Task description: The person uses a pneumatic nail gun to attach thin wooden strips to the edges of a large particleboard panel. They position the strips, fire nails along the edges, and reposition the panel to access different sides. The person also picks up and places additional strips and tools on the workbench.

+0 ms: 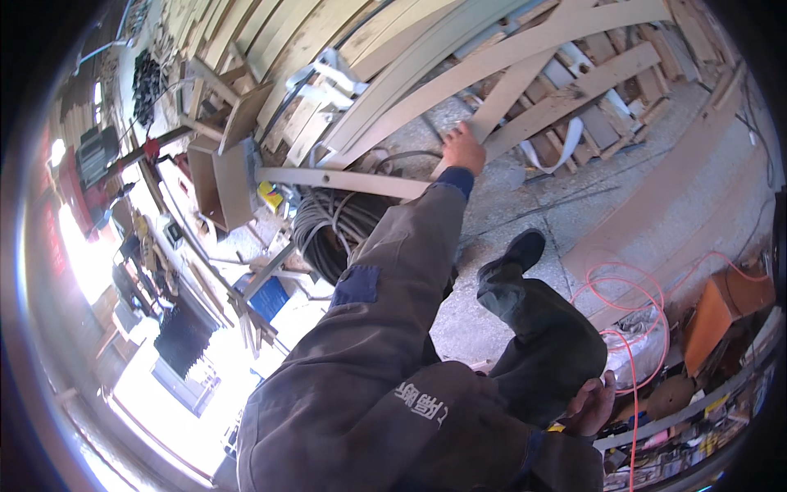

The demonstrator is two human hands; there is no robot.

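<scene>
My left hand reaches far forward, its fingers bent round a flat wooden strip that slants up to the right. Close beside it, a long curved pale board arches over a pile of wood offcuts. Another narrow board runs leftward from under my left forearm. My right hand stays low by my bent knee, its fingers curled. A small yellow patch shows at its side, and what the hand holds, if anything, is hidden.
A coil of dark hose lies left of my forearm. Loops of thin orange hose cross the floor at right, near an orange-brown box. Stacked planks fill the far left. An open wooden box stands nearer.
</scene>
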